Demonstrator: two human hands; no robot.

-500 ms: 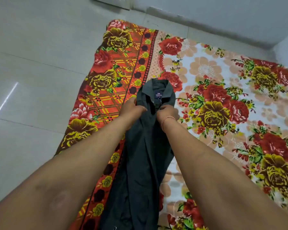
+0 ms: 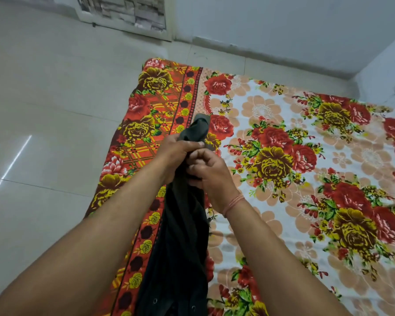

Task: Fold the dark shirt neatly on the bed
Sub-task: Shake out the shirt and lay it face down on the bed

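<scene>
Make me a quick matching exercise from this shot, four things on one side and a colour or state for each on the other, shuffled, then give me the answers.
Things:
1. shirt
2. bedsheet
3. floor
4. wrist thread

States:
A. pale glossy tiles
B. dark, bunched up in both hands
C. thin, orange, on the right arm
D. printed with red and yellow roses

Pairs: 1-B, 2-D, 3-A, 4-C

Shirt [image 2: 183,242] over bed's [image 2: 271,106] left edge, floor [image 2: 43,110] further left.
</scene>
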